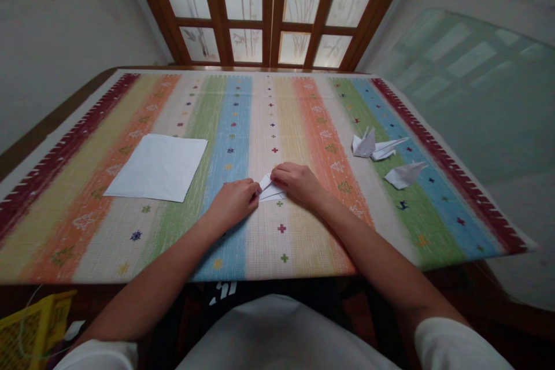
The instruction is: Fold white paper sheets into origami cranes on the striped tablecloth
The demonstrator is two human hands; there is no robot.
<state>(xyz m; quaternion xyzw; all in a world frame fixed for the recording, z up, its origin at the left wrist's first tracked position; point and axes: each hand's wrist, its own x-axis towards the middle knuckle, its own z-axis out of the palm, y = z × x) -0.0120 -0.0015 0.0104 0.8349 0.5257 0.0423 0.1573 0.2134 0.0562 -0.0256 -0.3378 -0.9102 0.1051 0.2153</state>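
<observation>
A small folded piece of white paper (271, 192) lies on the tablecloth in front of me, partly covered by my fingers. My left hand (236, 199) pinches its left corner between thumb and curled fingers. On the upper right part of the paper, my right hand (297, 180) grips it with fingers bent over the fold; the fingertips hide that edge. Creases show across the paper between the two hands. To the left lies white square paper (156, 166), flat; whether it is one sheet or a stack I cannot tell.
Several folded paper cranes (405, 175) sit at the right of the striped tablecloth (281, 254). A yellow plastic basket (37, 329) stands below the table at the lower left. Wooden doors with glass panes (271, 11) rise beyond the far edge.
</observation>
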